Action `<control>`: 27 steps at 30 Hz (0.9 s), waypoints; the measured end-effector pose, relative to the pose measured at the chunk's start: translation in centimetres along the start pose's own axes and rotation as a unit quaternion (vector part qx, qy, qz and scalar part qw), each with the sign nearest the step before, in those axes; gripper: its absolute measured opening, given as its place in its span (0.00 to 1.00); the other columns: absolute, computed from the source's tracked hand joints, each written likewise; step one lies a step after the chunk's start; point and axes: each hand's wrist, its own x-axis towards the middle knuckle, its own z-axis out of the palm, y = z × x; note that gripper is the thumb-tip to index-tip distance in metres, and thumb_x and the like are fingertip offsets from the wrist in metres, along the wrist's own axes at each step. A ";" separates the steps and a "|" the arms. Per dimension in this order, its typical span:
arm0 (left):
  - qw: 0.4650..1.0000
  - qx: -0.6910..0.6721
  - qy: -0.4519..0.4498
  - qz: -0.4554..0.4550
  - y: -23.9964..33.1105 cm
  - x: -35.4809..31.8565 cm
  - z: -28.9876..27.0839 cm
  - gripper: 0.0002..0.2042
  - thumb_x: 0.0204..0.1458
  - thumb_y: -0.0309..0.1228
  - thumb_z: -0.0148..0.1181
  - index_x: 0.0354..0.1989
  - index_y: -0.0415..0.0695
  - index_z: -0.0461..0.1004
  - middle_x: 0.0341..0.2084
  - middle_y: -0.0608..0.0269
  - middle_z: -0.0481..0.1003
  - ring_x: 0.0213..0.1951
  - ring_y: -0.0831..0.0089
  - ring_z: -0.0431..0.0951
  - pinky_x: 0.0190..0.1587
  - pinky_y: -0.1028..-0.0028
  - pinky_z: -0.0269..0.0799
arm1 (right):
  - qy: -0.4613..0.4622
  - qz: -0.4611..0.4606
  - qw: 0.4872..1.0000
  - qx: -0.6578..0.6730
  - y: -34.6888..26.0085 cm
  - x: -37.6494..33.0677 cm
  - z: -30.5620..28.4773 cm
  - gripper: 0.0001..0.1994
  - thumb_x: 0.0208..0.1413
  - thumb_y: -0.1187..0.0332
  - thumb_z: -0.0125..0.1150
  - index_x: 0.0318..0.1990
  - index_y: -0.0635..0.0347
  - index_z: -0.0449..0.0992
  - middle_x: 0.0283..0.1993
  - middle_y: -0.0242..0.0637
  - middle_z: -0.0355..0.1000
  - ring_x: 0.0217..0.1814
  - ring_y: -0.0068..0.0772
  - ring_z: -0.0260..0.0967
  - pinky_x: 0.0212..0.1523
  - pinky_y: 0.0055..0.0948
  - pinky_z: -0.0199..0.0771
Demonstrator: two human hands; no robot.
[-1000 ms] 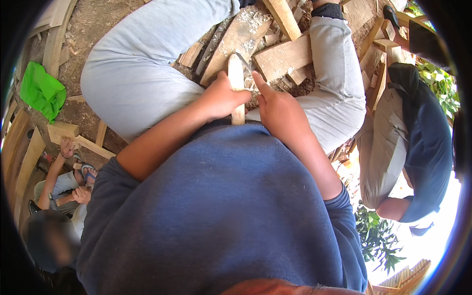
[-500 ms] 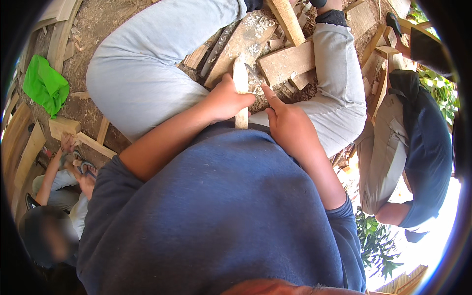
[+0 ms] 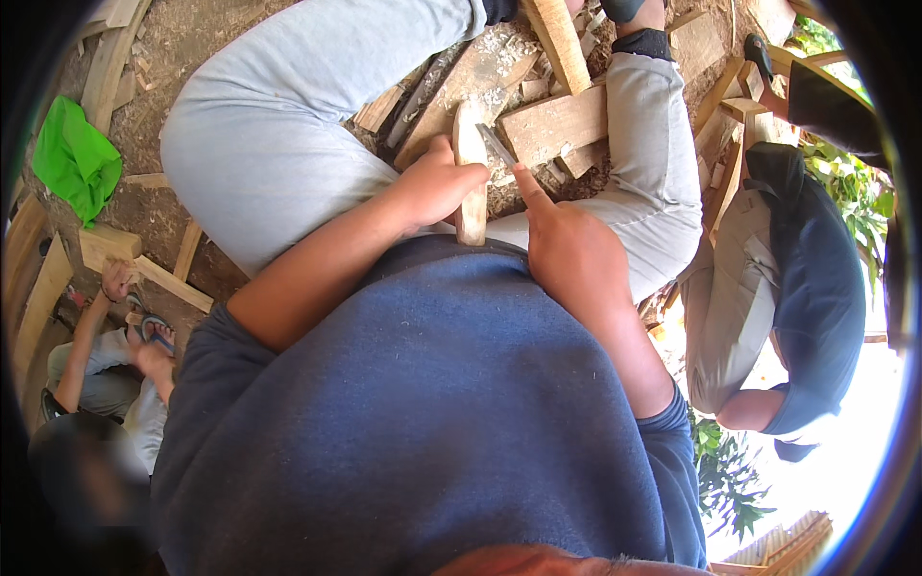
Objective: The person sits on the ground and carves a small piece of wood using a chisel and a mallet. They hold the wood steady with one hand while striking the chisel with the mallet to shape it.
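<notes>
A pale, narrow piece of wood [image 3: 471,206] with a rounded far end stands lengthwise before my belly, its near end against my shirt. My left hand [image 3: 440,190] is closed around its middle, thumb across the top. Just right of it, my right hand [image 3: 573,240] grips a knife [image 3: 498,147], the index finger stretched along the back of the blade. The handle is hidden inside my fist. The blade points up and left, its tip close to the wood's far end; I cannot tell whether it touches.
Between my legs lie boards [image 3: 554,125] and wood shavings [image 3: 495,67]. A green cloth [image 3: 77,158] is on the ground at left. Below it, a person sits with a hand on a wood block [image 3: 108,248]. Another person in dark clothing [image 3: 821,278] bends over at right.
The wood piece has tilted, its far end shifting slightly left, and shows more of its side face. My left hand has turned with it. The knife stays close by its far end.
</notes>
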 end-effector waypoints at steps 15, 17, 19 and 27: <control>0.980 0.170 0.008 0.099 -0.3 1.0 0.2 0.39 0.58 0.40 0.70 0.62 0.15 0.61 0.48 0.34 0.82 0.48 0.55 0.87 0.50 0.64 0.83 | -0.005 -0.016 0.998 0.054 0.3 1.2 0.0 0.33 0.64 0.74 0.51 0.79 0.54 0.67 0.36 0.50 0.82 0.32 0.53 0.81 0.36 0.52 0.82; 0.981 0.175 0.001 0.089 -0.7 1.4 0.2 0.40 0.58 0.41 0.70 0.62 0.14 0.60 0.48 0.33 0.82 0.48 0.53 0.87 0.50 0.63 0.83 | 0.028 -0.022 0.996 0.079 0.5 2.2 1.7 0.32 0.64 0.74 0.51 0.79 0.56 0.66 0.35 0.51 0.82 0.33 0.55 0.81 0.38 0.54 0.81; 0.979 0.185 0.000 0.088 -0.2 1.3 0.3 0.41 0.58 0.42 0.70 0.62 0.13 0.59 0.47 0.31 0.82 0.48 0.51 0.87 0.50 0.63 0.83 | 0.056 -0.022 0.993 0.106 0.8 2.9 2.9 0.30 0.67 0.72 0.53 0.78 0.55 0.67 0.34 0.53 0.81 0.35 0.59 0.81 0.40 0.58 0.79; 0.968 0.237 0.025 0.078 -0.5 1.1 0.2 0.43 0.58 0.44 0.69 0.61 0.11 0.58 0.47 0.28 0.81 0.48 0.50 0.87 0.50 0.63 0.83 | -0.045 -0.003 0.993 0.113 0.5 1.8 -0.1 0.33 0.64 0.74 0.50 0.79 0.58 0.64 0.36 0.52 0.82 0.40 0.56 0.82 0.43 0.55 0.80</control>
